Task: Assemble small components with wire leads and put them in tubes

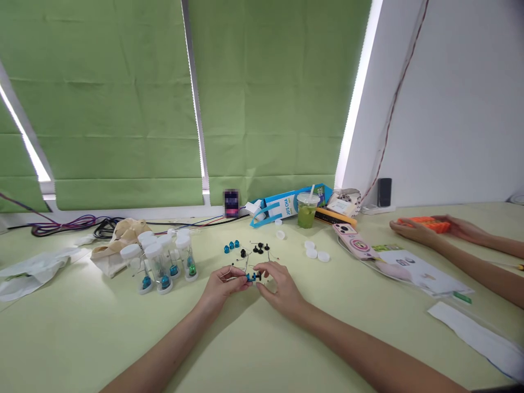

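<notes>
Over the table, my left hand (223,285) pinches a small blue part (249,277) between thumb and fingers. A small black part (258,277) sits at its right end, with the thumb and forefinger of my right hand (282,286) curved around it. Thin metal-looking rods (247,261) stick up beside the left fingertips. Just beyond my hands lie several small black knobbed pieces (260,248), and a single black piece (243,253) lies apart from them. Several blue pieces (231,245) form a short row farther left. What the pieces are cannot be made out.
Clear tubes with white caps (154,250), holding blue or green pieces, stand at left. Loose white caps (323,256), a green drink (307,210) and a phone (355,240) are to the right. Another person's hands (421,232) hold an orange object (428,224) at far right.
</notes>
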### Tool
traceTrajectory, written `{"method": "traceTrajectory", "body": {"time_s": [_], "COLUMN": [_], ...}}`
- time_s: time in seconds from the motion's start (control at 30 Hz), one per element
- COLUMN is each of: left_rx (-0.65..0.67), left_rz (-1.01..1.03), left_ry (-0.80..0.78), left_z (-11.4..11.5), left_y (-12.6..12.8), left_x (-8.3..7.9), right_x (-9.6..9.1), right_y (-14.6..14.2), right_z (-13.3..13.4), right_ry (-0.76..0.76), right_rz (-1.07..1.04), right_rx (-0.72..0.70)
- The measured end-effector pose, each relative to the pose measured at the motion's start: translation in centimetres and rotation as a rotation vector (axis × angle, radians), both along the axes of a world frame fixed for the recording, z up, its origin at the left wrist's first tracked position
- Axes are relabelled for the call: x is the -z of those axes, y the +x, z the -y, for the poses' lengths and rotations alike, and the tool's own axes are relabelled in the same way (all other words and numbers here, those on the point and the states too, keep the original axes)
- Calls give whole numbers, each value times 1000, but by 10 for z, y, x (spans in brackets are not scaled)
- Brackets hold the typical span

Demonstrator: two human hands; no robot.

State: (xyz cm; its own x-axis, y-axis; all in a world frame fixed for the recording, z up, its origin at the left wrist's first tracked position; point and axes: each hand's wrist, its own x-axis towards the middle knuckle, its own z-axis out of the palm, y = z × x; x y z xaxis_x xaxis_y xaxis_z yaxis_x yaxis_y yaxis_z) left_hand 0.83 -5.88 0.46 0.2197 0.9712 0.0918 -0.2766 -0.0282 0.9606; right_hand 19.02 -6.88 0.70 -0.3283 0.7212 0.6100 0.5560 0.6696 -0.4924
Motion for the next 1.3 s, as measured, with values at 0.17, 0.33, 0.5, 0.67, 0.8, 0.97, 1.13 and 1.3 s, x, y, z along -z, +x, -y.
{"method": "traceTrajectory", "body": {"time_s": [0.17,0.33,0.5,0.67,0.8,0.97,1.13,1.3], "left_rx": [2,-5,-1,2,-3,1,-6,-6], "left_rz": [-21,-12,-13,-16,-20,-20,-19,-17], "left_ry": [-3,-15,-16,-12,-1,-5,-16,-17], "left_z": [2,2,3,3,3,3,3,3], "left_y": [0,1,1,0,0,0,1,0], "left_x": [-2,-1,-4,-3,-3,-4,-5,-5], "right_x": [0,0,0,-1,-1,-1,-2,-3], "right_y": [0,0,0,0,-1,-1,0,-1], "right_z": [-1,-1,-1,-1,0,-1,1,1], "right_ry": [35,49,31,35,34,33,34,27], "right_rz": [-4,-22,-22,-22,-19,-9,5,1], "right_rx": [-20,-26,-39,-47,-48,-43,-42,-45]}}
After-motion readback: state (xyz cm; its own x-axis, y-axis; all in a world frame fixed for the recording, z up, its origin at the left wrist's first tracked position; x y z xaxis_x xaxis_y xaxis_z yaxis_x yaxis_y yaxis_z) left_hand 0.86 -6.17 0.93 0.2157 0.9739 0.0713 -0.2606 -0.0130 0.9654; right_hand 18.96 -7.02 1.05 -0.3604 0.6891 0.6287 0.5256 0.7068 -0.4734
